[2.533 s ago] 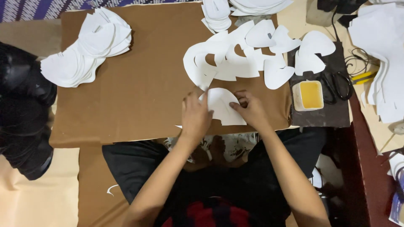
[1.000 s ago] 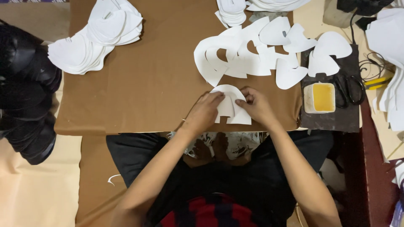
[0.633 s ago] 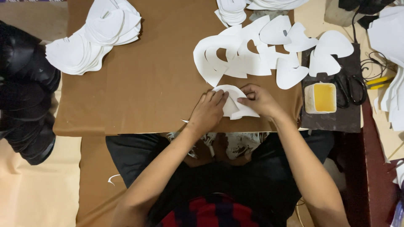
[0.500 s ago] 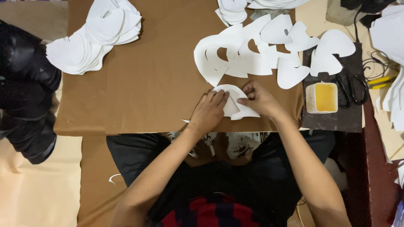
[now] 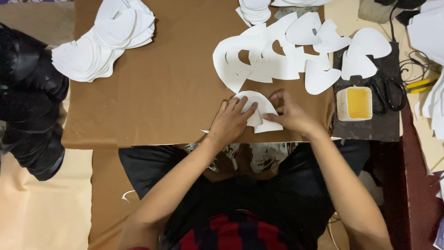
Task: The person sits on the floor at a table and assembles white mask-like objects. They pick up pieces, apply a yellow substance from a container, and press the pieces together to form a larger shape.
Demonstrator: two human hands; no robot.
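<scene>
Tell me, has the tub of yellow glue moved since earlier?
No. The tub of yellow glue sits in the same spot on the dark mat, beside the black scissors.

My left hand (image 5: 230,124) has slid up over the curved white paper piece (image 5: 260,111) and now lies flat across its left part, where earlier it only pinched the near left edge. My right hand (image 5: 289,114) has shifted from the middle of the piece to its right edge, fingertips pressing there. The piece itself has been worked from a flat single shape into a folded, doubled one.
</scene>
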